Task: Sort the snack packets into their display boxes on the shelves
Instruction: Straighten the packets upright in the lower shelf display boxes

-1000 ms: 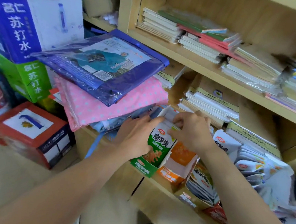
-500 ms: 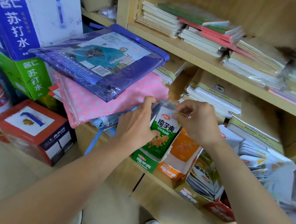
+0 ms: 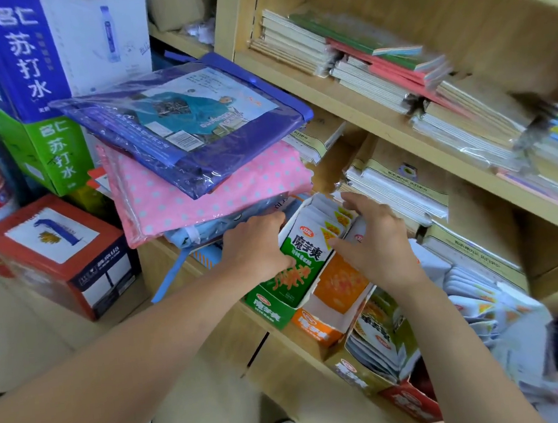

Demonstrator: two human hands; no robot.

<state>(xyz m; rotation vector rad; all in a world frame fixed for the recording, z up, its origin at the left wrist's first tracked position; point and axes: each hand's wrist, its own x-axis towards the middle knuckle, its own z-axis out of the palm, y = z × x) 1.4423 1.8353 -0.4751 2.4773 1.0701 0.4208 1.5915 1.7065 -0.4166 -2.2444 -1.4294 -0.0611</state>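
Observation:
The green display box (image 3: 296, 271) stands tilted at the left end of the lower shelf, with several white packets (image 3: 326, 218) standing in it. My left hand (image 3: 257, 244) grips the box's left side, thumb on its front. Over the box's right side hovers my right hand (image 3: 375, 240), fingers spread and its thumb touching the front edge. To the right of the green box sit an orange display box (image 3: 334, 295), a box of yellow-green packets (image 3: 377, 342) and a red box (image 3: 411, 402). Loose white packets (image 3: 468, 291) lie further right.
Bagged raincoats, blue (image 3: 189, 124) over pink (image 3: 207, 194), overhang the shelf just above the green box. Stacks of notebooks (image 3: 403, 194) fill the shelves behind. A red carton (image 3: 58, 255) and water cartons (image 3: 52, 97) stand on the floor to the left.
My right hand has let go of the packets it was pinching into the green box and spread its fingers. My left hand has stayed on the box's left side.

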